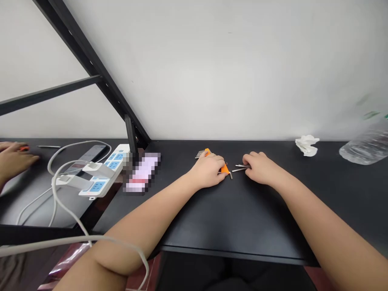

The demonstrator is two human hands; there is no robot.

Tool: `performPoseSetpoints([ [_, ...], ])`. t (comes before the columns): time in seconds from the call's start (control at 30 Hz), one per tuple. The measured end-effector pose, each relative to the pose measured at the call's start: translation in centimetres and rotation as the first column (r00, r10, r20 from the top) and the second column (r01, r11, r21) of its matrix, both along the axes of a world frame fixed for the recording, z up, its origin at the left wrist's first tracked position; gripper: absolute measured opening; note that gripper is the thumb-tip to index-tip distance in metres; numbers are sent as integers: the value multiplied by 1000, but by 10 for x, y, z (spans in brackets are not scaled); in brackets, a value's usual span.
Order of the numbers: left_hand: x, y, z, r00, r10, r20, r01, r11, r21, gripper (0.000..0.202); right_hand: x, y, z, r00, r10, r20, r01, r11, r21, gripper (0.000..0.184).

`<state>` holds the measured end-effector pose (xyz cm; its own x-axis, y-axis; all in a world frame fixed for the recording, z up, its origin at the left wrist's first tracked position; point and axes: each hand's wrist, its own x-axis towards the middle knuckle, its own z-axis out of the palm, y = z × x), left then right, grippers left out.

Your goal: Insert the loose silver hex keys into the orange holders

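Although several silver metal hex-type keys [199, 154] fan out from the far end of the bright-orange plastic key holder [224, 169], work looks only part complete. Holder is at approx. mid-width of the smooth black desk [227, 218], partly covered by L. hand [209, 171], fingers closed round it. Short silver metal piece [231, 176] projects at holder's near end; can't confirm if seated or merely touching. R. hand [257, 167] is just beside, fingers pinched on min. two thin silver metal rods [239, 169], tips pointing twd. holder, no contact seen. Status, as judged: done, keys at far end, appar. seated; outstanding, rods in R. hand, out of holder. Exact qty. can't be given, as L. hand hides holder's middle. Crumpled white paper tissue [307, 144] & clear plastic bottle [365, 145] stand off to the R., well apart, n/a to work.
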<state>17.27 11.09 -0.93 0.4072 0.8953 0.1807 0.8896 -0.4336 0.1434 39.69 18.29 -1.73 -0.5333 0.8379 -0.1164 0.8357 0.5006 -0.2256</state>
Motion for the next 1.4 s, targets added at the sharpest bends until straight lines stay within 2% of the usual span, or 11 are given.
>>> performPoseSetpoints([
  [0.13,-1,0,2,999,-17,33,18,1000,-18,15,2,2,1,1000,1,-14,-2,1000,-9,17],
  [0.23,-1,0,2,999,-17,47,17,1000,-15,14,1,-2,5,1000,5,-13,-5,999,49,20],
  [0.33,-1,0,1,998,-21,52,21,1000,-7,15,-4,-14,13,992,110,-58,-103,988,115,12],
  [0.4,-1,0,1,998,-32,48,32,999,2,17,-9,-24,16,976,195,-93,-190,980,64,6],
  [0.47,-1,0,2,998,-43,41,43,999,8,17,-17,-33,16,972,222,-74,-223,975,-9,10],
  [0.7,1,-2,3,995,-76,70,79,996,-37,19,-34,-46,7,999,18,39,-16,999,-45,14],
  [0.93,1,-1,3,997,-18,72,24,997,-72,28,-13,-30,23,968,-61,242,87,991,-97,15],
  [1.03,1,0,4,999,-7,41,9,999,-52,26,-5,-26,25,964,-75,254,94,994,-63,19],
  [1.2,0,0,3,1000,-6,28,7,999,-35,27,-2,-23,19,984,-25,178,8,995,96,41],
  [1.27,-1,0,3,1000,-1,24,2,999,-36,26,-1,-19,14,986,-4,168,-14,994,104,38],
  [1.4,-2,0,3,1000,-3,16,3,1000,-24,24,2,-6,5,991,-39,129,30,997,78,24],
])
